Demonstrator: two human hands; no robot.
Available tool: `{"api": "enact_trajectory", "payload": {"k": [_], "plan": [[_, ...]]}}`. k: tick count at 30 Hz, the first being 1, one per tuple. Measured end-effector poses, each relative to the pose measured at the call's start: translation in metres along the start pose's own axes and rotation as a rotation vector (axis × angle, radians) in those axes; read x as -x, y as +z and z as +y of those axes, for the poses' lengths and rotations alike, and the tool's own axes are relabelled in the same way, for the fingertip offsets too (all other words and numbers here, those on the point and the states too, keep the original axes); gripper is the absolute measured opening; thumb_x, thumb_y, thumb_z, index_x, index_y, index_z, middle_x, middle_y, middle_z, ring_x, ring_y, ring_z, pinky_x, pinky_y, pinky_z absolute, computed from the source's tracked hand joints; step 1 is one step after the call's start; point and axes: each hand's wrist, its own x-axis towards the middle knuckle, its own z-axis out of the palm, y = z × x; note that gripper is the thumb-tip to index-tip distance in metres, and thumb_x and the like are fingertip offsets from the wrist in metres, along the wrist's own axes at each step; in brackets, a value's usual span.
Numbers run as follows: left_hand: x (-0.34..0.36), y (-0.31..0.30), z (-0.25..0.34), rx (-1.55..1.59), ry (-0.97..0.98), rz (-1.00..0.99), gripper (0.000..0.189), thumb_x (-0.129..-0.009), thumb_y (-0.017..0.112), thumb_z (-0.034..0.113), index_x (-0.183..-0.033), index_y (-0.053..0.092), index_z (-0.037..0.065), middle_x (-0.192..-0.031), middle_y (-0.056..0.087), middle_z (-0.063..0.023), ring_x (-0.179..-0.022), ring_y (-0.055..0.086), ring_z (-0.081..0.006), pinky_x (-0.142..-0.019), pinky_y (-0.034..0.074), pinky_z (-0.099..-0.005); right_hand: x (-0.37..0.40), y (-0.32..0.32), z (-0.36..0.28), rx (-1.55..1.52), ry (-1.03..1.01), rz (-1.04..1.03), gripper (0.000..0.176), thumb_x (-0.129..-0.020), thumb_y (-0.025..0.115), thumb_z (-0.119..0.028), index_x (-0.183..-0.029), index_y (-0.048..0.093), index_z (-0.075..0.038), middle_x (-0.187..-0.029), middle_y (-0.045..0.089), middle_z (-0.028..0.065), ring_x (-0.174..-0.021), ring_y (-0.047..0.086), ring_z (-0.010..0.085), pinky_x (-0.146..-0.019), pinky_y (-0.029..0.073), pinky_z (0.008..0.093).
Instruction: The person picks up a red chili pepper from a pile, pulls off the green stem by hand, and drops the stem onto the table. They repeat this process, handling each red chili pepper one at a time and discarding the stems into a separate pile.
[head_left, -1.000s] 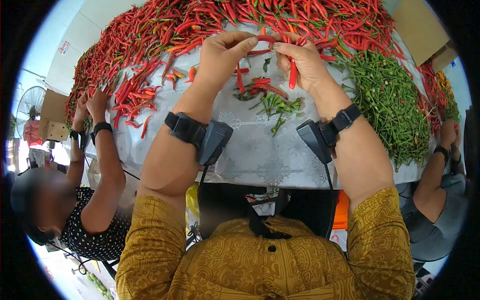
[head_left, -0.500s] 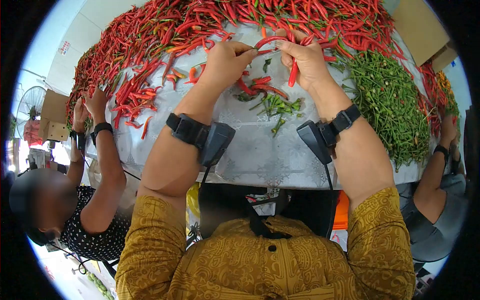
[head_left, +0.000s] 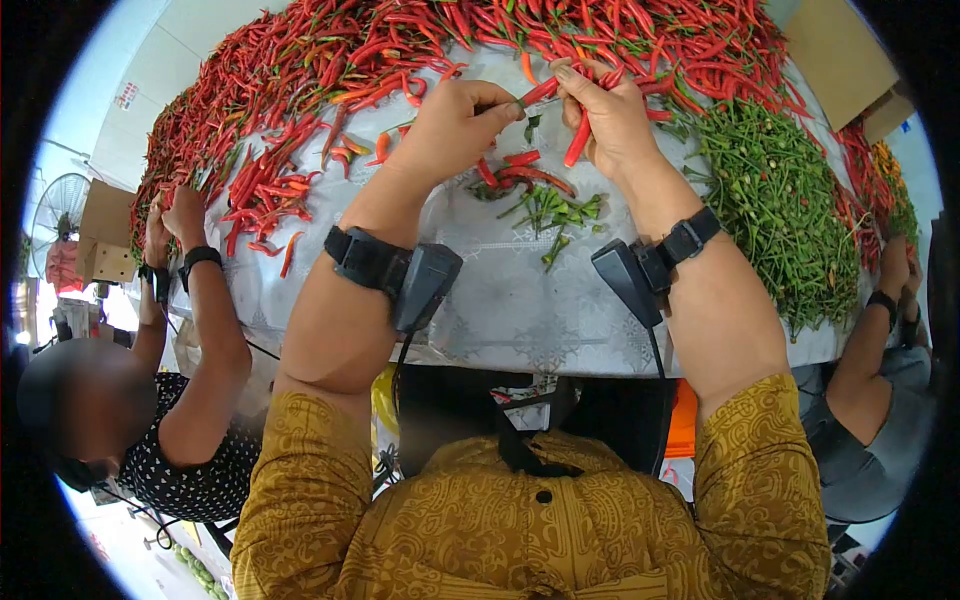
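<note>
My left hand (head_left: 458,128) has its thumb and forefinger pinched at the green stem end of a red chili pepper (head_left: 541,93). The body of that pepper runs across to my right hand (head_left: 612,118), whose fingers are closed around it. A second red chili (head_left: 576,143) sticks out below my right fingers, and more red tips show above them. Under my hands, a few red chilies (head_left: 530,176) and a small heap of green stems (head_left: 553,210) lie on the patterned white tablecloth (head_left: 500,300).
A big pile of red chilies (head_left: 330,60) spans the back of the table. Right of me is a mound of green stems (head_left: 775,200). Co-workers' hands (head_left: 178,220) are at the left and right edges. Cardboard boxes (head_left: 842,50) stand at the back right and left.
The chili between my hands now sits straighter, where a curved one showed before. My left hand has shifted slightly right. The left co-worker's hands have moved a little.
</note>
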Motion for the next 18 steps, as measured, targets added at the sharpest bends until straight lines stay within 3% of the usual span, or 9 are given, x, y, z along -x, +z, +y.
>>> {"api": "enact_trajectory", "payload": {"k": [7,9,12,15,17,18], "plan": [[0.001,-0.003,0.001,0.087,0.005,-0.05,0.018,-0.081,0.056,0.013,-0.087,0.063,-0.002,-0.081,0.062,-0.0059,-0.076,0.055,-0.0107,-0.068,0.044,-0.0252,0.0,0.0,-0.004,-0.024,0.051,0.001,0.008,-0.077,0.062,-0.012,-0.08,0.058,-0.005,-0.061,0.051,-0.0008,-0.044,0.041,0.0054,-0.041,0.033,0.0181],[0.002,-0.004,0.001,0.12,0.012,-0.064,0.018,-0.081,0.057,0.014,-0.087,0.063,-0.002,-0.081,0.062,-0.0057,-0.076,0.055,-0.0108,-0.068,0.044,-0.0252,-0.001,-0.001,-0.005,-0.086,0.055,0.148,0.007,-0.078,0.062,-0.011,-0.078,0.057,-0.006,-0.061,0.051,0.0,-0.043,0.042,0.0066,-0.041,0.033,0.0188],[0.005,-0.007,0.003,0.213,0.041,-0.071,0.02,-0.081,0.059,0.017,-0.086,0.064,-0.001,-0.08,0.062,-0.005,-0.075,0.054,-0.0101,-0.067,0.043,-0.0246,0.0,-0.001,-0.008,-0.142,0.09,0.158,0.012,-0.081,0.059,-0.015,-0.085,0.056,-0.004,-0.06,0.051,0.0022,-0.045,0.044,0.0083,-0.043,0.035,0.0193],[0.005,-0.01,0.004,0.305,-0.006,-0.135,0.025,-0.08,0.06,0.022,-0.086,0.063,-0.002,-0.078,0.061,-0.0044,-0.073,0.053,-0.01,-0.065,0.043,-0.0243,-0.006,-0.01,-0.002,-0.224,0.102,0.149,0.013,-0.083,0.056,-0.018,-0.084,0.055,-0.005,-0.064,0.053,0.0044,-0.047,0.046,0.01,-0.046,0.038,0.0222],[0.002,-0.006,-0.002,0.079,0.058,0.093,0.028,-0.079,0.061,0.025,-0.086,0.063,-0.001,-0.077,0.06,-0.004,-0.071,0.052,-0.0097,-0.065,0.043,-0.0247,-0.009,-0.013,0.001,-0.267,0.102,0.134,0.014,-0.083,0.055,-0.019,-0.084,0.055,-0.005,-0.066,0.053,0.0056,-0.048,0.046,0.011,-0.047,0.039,0.0235],[0.0,-0.006,-0.004,0.079,0.058,0.092,0.028,-0.079,0.061,0.025,-0.086,0.063,-0.001,-0.077,0.06,-0.004,-0.071,0.052,-0.0097,-0.065,0.043,-0.0247,-0.009,-0.013,0.0,-0.31,0.102,0.118,0.015,-0.084,0.054,-0.02,-0.083,0.054,-0.005,-0.068,0.054,0.0067,-0.049,0.046,0.012,-0.047,0.039,0.0247]]}}
